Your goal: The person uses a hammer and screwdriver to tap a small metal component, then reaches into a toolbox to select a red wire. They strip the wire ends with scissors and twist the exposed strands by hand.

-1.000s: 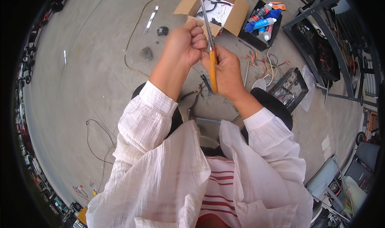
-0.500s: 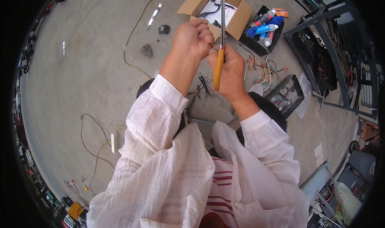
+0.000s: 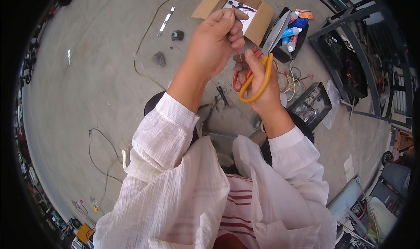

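Observation:
My left hand is raised in front of the carton, its fingers pinched on a thin red wire. The wire runs down from this hand toward the fingers of my right hand. That hand grips a pair of scissors by its yellow handle. The grey blades point up and away to the right, over the bin of tubes. A red-orange loop shows beside the fingers; whether it is the second handle or a cable, I cannot tell. The right fingertips are partly hidden.
An open cardboard box stands ahead, beside a black bin of tubes. Right of my knees lie tangled wires and a black tray of small parts. A dark metal frame stands farther right. Cables cross the floor at left.
The scissors have swung from upright to leaning right, and their handle has turned. My right hand has shifted slightly right. The red wire now shows between my hands.

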Available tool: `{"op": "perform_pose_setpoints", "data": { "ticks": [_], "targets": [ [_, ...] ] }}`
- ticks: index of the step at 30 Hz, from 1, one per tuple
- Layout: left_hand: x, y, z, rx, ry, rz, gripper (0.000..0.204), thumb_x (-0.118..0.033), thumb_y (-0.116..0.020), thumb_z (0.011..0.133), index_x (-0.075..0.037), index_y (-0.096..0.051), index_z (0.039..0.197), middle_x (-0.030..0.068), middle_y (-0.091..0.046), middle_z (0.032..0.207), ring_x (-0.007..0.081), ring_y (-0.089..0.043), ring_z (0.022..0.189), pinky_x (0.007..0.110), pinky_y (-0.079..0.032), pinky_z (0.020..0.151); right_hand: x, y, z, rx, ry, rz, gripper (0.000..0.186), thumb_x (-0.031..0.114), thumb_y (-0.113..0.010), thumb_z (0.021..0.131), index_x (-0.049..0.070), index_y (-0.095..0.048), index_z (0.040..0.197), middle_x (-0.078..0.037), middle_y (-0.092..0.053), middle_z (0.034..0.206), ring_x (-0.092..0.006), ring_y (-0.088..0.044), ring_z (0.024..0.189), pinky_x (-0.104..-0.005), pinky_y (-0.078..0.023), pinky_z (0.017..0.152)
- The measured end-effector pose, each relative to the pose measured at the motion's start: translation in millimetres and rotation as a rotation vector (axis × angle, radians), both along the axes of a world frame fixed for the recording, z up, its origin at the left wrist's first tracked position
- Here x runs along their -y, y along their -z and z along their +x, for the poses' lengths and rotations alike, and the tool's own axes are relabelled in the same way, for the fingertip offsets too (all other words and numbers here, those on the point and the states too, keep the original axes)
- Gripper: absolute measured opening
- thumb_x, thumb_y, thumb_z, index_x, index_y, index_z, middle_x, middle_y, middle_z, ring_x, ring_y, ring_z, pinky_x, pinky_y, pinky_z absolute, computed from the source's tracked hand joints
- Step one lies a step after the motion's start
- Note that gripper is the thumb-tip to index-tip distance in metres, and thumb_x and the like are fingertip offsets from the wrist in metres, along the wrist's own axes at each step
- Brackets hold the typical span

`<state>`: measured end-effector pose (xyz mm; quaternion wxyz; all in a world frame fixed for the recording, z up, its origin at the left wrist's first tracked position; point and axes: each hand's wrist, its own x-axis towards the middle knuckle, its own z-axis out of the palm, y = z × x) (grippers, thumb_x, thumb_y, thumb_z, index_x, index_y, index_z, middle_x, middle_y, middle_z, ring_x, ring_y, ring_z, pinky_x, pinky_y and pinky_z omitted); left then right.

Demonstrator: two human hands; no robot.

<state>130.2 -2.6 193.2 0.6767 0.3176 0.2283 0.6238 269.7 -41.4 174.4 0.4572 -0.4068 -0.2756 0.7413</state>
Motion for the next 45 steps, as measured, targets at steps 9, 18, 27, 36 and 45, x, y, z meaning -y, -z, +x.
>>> {"op": "perform_pose_setpoints", "data": {
  "ticks": [9, 18, 27, 36, 45],
  "targets": [
    [14.4, -7.0, 0.5, -0.853, -0.195, 0.328, 0.018, -0.011, -0.059, 0.095, 0.001, -0.067, 0.104, 0.005, -0.066, 0.088, 0.0127, -0.06, 0.084, 0.026, -0.048, 0.077, -7.2, -13.3, 20.6, 0.503, 0.273, 0.58, 0.02, 0.012, -0.069, 0.091, 0.0, -0.065, 0.107, 0.001, -0.061, 0.086, -0.0028, -0.052, 0.073, -0.0191, -0.044, 0.064],
    [24.6, -0.3, 4.7, -0.842, -0.056, 0.187, 0.022, -0.014, -0.054, 0.1, 0.0, -0.064, 0.113, 0.0019, -0.064, 0.095, 0.0102, -0.056, 0.085, 0.024, -0.046, 0.078, -5.5, -30.0, 30.6, 0.456, 0.047, 0.548, 0.036, 0.013, -0.074, 0.085, -0.003, -0.058, 0.113, -0.004, -0.06, 0.094, -0.0098, -0.055, 0.082, -0.0237, -0.047, 0.074],
    [25.3, -2.3, -5.4, -0.821, -0.038, 0.066, 0.016, -0.012, -0.052, 0.099, 0.001, -0.058, 0.105, 0.0019, -0.063, 0.09, 0.0089, -0.053, 0.08, 0.023, -0.044, 0.074, -2.2, -21.8, 49.2, 1.223, -0.221, 0.665, 0.064, 0.042, -0.077, 0.079, -0.001, -0.054, 0.12, -0.014, -0.061, 0.099, -0.0257, -0.06, 0.085, -0.0367, -0.049, 0.078],
    [29.5, 1.0, -4.4, -0.883, -0.103, 0.168, 0.01, -0.007, -0.057, 0.094, 0.002, -0.059, 0.099, 0.0034, -0.065, 0.086, 0.0091, -0.058, 0.08, 0.025, -0.047, 0.073, -2.1, -24.7, 46.3, 1.176, -0.325, 0.536, 0.068, 0.046, -0.076, 0.078, -0.003, -0.055, 0.12, -0.018, -0.064, 0.098, -0.0304, -0.064, 0.09, -0.0385, -0.049, 0.078],
    [35.4, -3.5, -11.3, -0.965, -0.179, 0.128, 0.017, -0.006, -0.06, 0.094, 0.002, -0.063, 0.108, 0.003, -0.067, 0.094, 0.0107, -0.061, 0.088, 0.026, -0.049, 0.08, -0.3, -32.3, 35.3, 1.194, -0.383, 0.48, 0.073, 0.057, -0.076, 0.074, -0.008, -0.057, 0.101, -0.023, -0.065, 0.09, -0.0341, -0.066, 0.084, -0.0411, -0.052, 0.075]
  ]
}}
